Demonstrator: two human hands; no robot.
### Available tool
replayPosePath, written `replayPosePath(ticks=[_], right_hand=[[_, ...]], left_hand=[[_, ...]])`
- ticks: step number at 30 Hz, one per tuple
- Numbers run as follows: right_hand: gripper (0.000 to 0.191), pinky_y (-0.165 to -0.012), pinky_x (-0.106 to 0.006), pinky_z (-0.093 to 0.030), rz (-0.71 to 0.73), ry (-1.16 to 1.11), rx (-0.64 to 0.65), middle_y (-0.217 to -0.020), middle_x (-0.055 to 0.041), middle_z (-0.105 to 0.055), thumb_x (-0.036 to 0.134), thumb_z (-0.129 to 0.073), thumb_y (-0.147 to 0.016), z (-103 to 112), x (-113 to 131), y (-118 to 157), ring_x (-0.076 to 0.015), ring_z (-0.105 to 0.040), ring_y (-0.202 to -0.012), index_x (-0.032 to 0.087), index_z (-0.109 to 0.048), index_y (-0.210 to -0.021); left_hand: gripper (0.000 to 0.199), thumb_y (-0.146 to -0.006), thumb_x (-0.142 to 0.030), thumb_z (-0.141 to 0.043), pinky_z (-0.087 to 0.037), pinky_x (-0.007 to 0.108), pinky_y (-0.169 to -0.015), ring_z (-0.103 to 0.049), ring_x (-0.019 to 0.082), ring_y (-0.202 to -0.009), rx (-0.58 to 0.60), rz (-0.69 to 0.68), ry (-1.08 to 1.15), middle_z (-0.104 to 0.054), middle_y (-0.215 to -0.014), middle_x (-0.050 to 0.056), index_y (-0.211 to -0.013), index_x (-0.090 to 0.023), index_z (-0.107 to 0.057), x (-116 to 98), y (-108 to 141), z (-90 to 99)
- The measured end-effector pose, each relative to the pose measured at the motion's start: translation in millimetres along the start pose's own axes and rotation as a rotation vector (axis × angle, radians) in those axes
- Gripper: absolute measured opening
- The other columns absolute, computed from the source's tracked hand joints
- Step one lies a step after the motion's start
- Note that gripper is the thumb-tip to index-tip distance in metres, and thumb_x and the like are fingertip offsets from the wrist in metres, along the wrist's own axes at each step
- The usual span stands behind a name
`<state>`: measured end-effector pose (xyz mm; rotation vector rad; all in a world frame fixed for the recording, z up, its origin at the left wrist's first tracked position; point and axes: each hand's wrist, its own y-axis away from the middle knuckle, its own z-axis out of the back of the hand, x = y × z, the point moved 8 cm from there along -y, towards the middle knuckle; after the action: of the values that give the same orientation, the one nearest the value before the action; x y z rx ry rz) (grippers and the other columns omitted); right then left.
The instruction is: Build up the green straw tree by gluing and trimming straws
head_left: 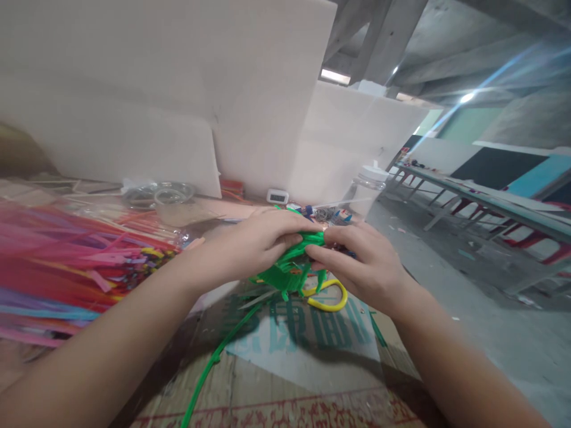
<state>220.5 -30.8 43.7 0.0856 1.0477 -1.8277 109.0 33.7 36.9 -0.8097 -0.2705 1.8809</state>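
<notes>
Both hands are closed on a bundle of bent green pipe cleaners (285, 274), held just above the table. My left hand (272, 235) grips its upper left side, fingers pressed over the top. From the right, my right hand (363, 255) pinches the upper right part with thumb and fingertips. The fingers cover some of the bundle. Under it lie scissors with yellow handles (342, 295), their blades pointing left. A long green stem (213, 359) trails from near the bundle toward the table's front edge.
A blurred heap of coloured stems (84, 261) spreads over the left side. Clear tape rolls (167, 193), a small digital clock (277, 197) and a lidded plastic jar (369, 185) stand along the back by white boards (254, 107). Another long table (486, 193) is farther right.
</notes>
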Motion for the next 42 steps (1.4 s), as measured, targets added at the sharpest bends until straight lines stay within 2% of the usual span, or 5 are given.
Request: replayPosePath(ticks=[14,19,24,37,42], right_hand=[[0.014,-0.067,-0.03,-0.036,0.021,-0.041,-0.033,-0.093,-0.004,-0.068,0.015,-0.065,-0.092,2.8,2.7,-1.5,-0.0144,-0.053,-0.077,0.018,-0.061,-0.105],[0.015,-0.069,-0.031,-0.039,-0.001,-0.018,0.014,-0.095,-0.0047,-0.068,0.02,-0.064,-0.094,1.7,0.5,-2.3,-0.0153,-0.055,-0.079,0.02,-0.061,-0.108],[0.015,-0.069,-0.03,-0.038,0.009,-0.011,0.007,-0.089,-0.0035,-0.066,0.021,-0.065,-0.093,-0.3,3.5,-2.2,-0.015,-0.053,-0.077,0.02,-0.061,-0.107],[0.017,-0.069,-0.031,-0.037,0.015,-0.016,-0.001,-0.097,-0.0044,-0.068,0.015,-0.064,-0.092,-0.4,2.0,-0.1,-0.0141,-0.052,-0.075,0.02,-0.062,-0.108],[0.022,-0.068,-0.03,-0.038,-0.008,-0.019,-0.02,-0.095,-0.0022,-0.068,0.015,-0.066,-0.09,-0.6,-0.5,2.1,-0.0129,-0.055,-0.075,0.024,-0.064,-0.109]], left_hand=[[0.033,-0.1,-0.019,-0.047,-0.046,0.038,-0.104,-0.061,0.021,-0.12,0.01,-0.011,-0.002,-0.066,-0.133,0.007,-0.128,-0.021,-0.063,-2.8,-1.2,-1.1],[0.033,-0.1,-0.019,-0.047,-0.046,0.039,-0.104,-0.061,0.021,-0.12,0.001,0.004,0.007,-0.066,-0.133,0.007,-0.129,-0.022,-0.063,-0.8,-0.1,0.6],[0.033,-0.099,-0.017,-0.047,-0.046,0.038,-0.103,-0.062,0.021,-0.119,-0.004,0.013,-0.001,-0.067,-0.131,0.007,-0.128,-0.02,-0.063,-1.6,-0.4,2.4],[0.032,-0.098,-0.015,-0.047,-0.047,0.037,-0.102,-0.063,0.022,-0.117,-0.001,-0.019,0.008,-0.069,-0.128,0.009,-0.123,-0.019,-0.066,-5.0,-2.3,0.9],[0.032,-0.098,-0.014,-0.047,-0.048,0.038,-0.101,-0.064,0.023,-0.115,0.001,-0.007,0.002,-0.069,-0.128,0.009,-0.122,-0.019,-0.067,-5.2,-3.4,1.3]])
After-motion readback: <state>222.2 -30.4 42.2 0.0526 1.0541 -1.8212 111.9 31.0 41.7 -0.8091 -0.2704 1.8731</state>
